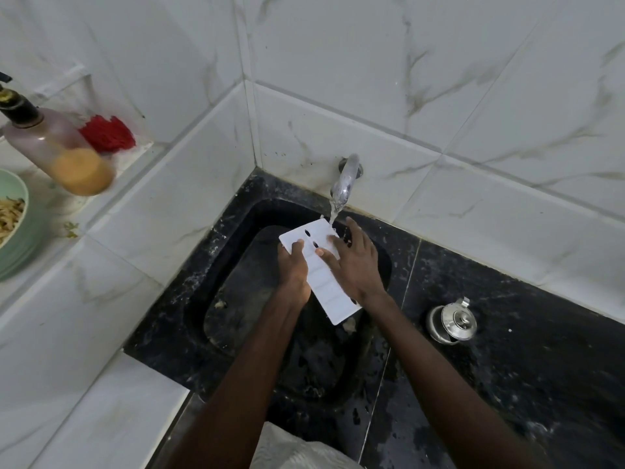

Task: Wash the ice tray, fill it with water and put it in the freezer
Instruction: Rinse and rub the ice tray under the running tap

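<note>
A white flat ice tray with a few dark oval holes is held over the black sink, tilted, its far end under water running from the chrome tap. My left hand grips the tray's left edge, thumb on top. On the tray's right side lies my right hand, fingers spread fairly straight across the surface. The tray's underside is hidden.
A small steel lidded pot stands on the black counter to the right. On the white tiled ledge at the left are a soap pump bottle, a red scrubber and a green bowl of food. Tiled walls close the corner behind the sink.
</note>
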Available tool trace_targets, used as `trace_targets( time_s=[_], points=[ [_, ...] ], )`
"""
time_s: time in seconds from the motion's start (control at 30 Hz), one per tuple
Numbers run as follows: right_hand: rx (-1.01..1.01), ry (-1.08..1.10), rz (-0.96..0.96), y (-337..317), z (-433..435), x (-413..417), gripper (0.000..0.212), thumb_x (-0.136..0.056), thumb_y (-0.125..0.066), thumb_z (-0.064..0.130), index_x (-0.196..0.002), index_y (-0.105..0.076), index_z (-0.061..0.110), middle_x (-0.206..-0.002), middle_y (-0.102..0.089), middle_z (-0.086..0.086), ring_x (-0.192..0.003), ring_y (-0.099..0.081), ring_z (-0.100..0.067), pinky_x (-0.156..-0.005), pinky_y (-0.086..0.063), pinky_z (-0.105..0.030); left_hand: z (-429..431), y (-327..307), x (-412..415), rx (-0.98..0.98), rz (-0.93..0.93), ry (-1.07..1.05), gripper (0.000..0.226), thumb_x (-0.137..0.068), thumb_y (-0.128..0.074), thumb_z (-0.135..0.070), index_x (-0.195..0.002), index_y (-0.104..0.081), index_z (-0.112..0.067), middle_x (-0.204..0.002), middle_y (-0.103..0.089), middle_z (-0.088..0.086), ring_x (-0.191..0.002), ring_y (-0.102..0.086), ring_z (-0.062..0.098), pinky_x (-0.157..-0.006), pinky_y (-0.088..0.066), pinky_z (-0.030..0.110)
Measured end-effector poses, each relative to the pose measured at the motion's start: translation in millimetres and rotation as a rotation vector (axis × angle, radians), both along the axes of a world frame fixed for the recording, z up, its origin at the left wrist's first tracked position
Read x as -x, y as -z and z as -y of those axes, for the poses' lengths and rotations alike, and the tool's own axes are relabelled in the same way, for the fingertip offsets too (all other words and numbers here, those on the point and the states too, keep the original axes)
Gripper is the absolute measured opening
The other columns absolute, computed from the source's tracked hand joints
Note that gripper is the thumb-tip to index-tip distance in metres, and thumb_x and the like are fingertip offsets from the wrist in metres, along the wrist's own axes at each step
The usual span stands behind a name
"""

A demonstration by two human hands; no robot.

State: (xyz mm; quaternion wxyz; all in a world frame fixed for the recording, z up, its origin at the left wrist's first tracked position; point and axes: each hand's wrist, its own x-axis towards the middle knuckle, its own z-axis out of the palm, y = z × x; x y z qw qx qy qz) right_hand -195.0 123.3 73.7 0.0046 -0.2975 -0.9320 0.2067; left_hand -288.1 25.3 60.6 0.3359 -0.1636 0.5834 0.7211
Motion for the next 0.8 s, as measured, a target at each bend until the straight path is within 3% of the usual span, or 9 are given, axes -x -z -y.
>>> trace_targets(
  time_s=[0.13, 0.23, 0.37, 0.47, 0.57, 0.7, 0.8],
  points=[
    [0.127, -0.124, -0.006, -8, 3, 1, 0.060, -0.101, -0.034, 0.071, -0.147, -0.052, 0.037, -0.172, -0.005, 0.000, -0.158, -0.006, -0.027, -0.124, -0.010, -0.060, 5, 1, 7, 0.017, -0.016, 0.008, 0.031, -0.106, -0.053, -0.025, -0.136, -0.054, -0.017, -0.119, -0.072, 0.014, -0.100, -0.074, 0.033, -0.070, -0.061, 0.039],
    [-0.016, -0.118, 0.004, -7, -7, 0, 0.063, -0.102, -0.029, 0.072, -0.143, -0.058, 0.033, -0.171, -0.010, -0.004, -0.158, -0.009, -0.027, -0.124, -0.015, -0.062, 7, -1, 8, 0.011, 0.001, 0.034, 0.030, -0.107, -0.051, -0.025, -0.136, -0.052, -0.019, -0.118, -0.072, 0.015, -0.095, -0.074, 0.032, -0.069, -0.062, 0.039],
    [0.076, -0.119, 0.092, -10, -1, 10, 0.070, -0.099, -0.030, 0.075, -0.154, -0.042, 0.034, -0.173, -0.001, -0.003, -0.159, -0.002, -0.028, -0.124, -0.008, -0.062, 4, 0, 10, 0.013, -0.004, 0.028, 0.031, -0.107, -0.052, -0.026, -0.137, -0.053, -0.019, -0.118, -0.072, 0.012, -0.095, -0.075, 0.030, -0.064, -0.061, 0.036],
    [0.147, -0.155, 0.039, -13, 3, 4, 0.059, -0.101, -0.037, 0.069, -0.149, -0.051, 0.037, -0.172, -0.007, -0.004, -0.158, -0.007, -0.030, -0.124, -0.011, -0.062, 11, 4, 15, 0.043, -0.008, 0.021, 0.034, -0.107, -0.052, -0.027, -0.140, -0.050, -0.018, -0.120, -0.071, 0.013, -0.093, -0.074, 0.028, -0.064, -0.059, 0.035],
    [0.075, -0.092, -0.055, -6, 0, -5, 0.053, -0.103, -0.041, 0.064, -0.141, -0.061, 0.032, -0.168, -0.017, -0.002, -0.154, -0.017, -0.029, -0.121, -0.021, -0.061, 15, 7, 22, 0.027, 0.012, -0.034, 0.039, -0.108, -0.052, -0.025, -0.145, -0.047, -0.017, -0.124, -0.071, 0.015, -0.089, -0.074, 0.026, -0.063, -0.058, 0.034],
    [0.131, -0.106, 0.107, -5, 6, -2, 0.066, -0.101, -0.035, 0.071, -0.155, -0.043, 0.034, -0.173, 0.000, 0.000, -0.158, -0.002, -0.027, -0.122, -0.011, -0.065, 11, 6, 26, 0.025, -0.009, -0.008, 0.041, -0.108, -0.052, -0.028, -0.148, -0.047, -0.020, -0.125, -0.072, 0.013, -0.094, -0.075, 0.026, -0.062, -0.060, 0.034],
    [0.201, -0.162, 0.079, -7, 7, -2, 0.063, -0.100, -0.037, 0.072, -0.152, -0.046, 0.038, -0.173, 0.001, 0.005, -0.158, -0.002, -0.026, -0.123, -0.008, -0.065, 11, 5, 26, 0.054, -0.021, 0.016, 0.043, -0.107, -0.052, -0.031, -0.149, -0.045, -0.023, -0.128, -0.069, 0.010, -0.101, -0.073, 0.028, -0.070, -0.060, 0.038]
  ],
)
